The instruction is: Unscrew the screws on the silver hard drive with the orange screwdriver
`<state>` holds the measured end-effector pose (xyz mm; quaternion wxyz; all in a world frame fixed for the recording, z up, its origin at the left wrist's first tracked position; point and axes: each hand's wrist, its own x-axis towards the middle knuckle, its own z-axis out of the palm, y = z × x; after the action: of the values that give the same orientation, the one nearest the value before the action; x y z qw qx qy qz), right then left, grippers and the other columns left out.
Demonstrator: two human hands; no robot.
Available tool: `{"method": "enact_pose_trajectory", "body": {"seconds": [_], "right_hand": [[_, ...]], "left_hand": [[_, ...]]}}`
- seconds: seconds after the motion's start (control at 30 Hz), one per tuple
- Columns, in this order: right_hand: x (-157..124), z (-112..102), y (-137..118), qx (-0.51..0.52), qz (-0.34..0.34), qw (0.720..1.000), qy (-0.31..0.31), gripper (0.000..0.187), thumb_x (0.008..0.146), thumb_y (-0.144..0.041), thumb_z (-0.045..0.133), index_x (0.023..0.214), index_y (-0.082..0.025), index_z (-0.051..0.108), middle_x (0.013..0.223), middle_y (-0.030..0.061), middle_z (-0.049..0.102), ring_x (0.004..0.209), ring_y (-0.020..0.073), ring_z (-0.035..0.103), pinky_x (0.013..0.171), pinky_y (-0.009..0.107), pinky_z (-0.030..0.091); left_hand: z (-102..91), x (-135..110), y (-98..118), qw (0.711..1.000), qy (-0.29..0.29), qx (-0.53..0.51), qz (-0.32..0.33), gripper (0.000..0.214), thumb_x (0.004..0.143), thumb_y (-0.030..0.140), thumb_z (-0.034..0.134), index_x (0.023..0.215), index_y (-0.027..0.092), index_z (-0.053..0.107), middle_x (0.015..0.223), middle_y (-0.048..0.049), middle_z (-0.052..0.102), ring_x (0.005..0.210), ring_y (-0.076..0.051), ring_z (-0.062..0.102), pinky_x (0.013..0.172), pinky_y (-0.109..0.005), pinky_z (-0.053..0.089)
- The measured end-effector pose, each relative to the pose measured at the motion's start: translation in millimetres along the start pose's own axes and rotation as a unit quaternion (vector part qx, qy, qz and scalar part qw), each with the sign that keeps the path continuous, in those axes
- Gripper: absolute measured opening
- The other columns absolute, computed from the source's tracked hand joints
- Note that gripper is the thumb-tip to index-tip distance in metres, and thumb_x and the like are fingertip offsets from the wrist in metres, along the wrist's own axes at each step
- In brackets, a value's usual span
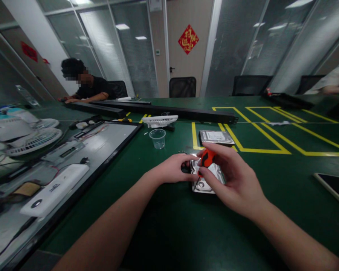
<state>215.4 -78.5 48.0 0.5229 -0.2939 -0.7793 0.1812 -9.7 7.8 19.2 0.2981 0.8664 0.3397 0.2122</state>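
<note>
A silver hard drive (212, 174) lies on the green table in front of me, partly covered by both hands. My right hand (238, 178) is closed round the orange and black handle of a screwdriver (208, 158). Its thin shaft slants down to the lower left part of the drive, where the tip is hard to make out. From the left, my left hand (175, 168) grips the drive's edge, thumb and fingers bent over its top near the shaft. Just beyond stands a second hard drive (216, 137), lying flat with its white label up.
A clear plastic cup (158, 139) and a white fan part (160, 121) stand beyond my left hand. An opened panel (113, 145) with a white device (56, 190) fills the left side. A phone (335, 188) lies right. Long black bars (180, 111) cross behind; a person sits far left.
</note>
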Motion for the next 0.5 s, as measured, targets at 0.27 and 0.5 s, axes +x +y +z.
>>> {"method": "enact_pose_trajectory", "body": {"seconds": [0.27,0.5], "right_hand": [[2.1,0.3,1.0,-0.004,0.010,1.000,0.017,0.061,0.100,-0.023,0.084,0.153,-0.039,0.060,0.137,0.0051,0.074,0.119,0.0261,0.078,0.108,0.045,0.064],[0.3,-0.1,2.3,-0.021,0.001,1.000,0.010,0.064,0.101,-0.023,0.082,0.158,-0.043,0.060,0.145,0.0053,0.074,0.124,0.0277,0.077,0.107,0.045,0.063]], "left_hand": [[0.5,0.4,-0.6,1.000,-0.003,0.009,-0.012,0.052,0.089,0.052,0.091,0.130,0.022,0.079,0.125,-0.0096,0.078,0.107,-0.030,0.071,0.093,-0.041,0.054],[-0.8,-0.5,1.3,1.000,-0.002,0.018,-0.014,0.061,0.089,0.055,0.092,0.137,0.023,0.077,0.122,-0.0103,0.078,0.106,-0.031,0.073,0.093,-0.041,0.056]]}}
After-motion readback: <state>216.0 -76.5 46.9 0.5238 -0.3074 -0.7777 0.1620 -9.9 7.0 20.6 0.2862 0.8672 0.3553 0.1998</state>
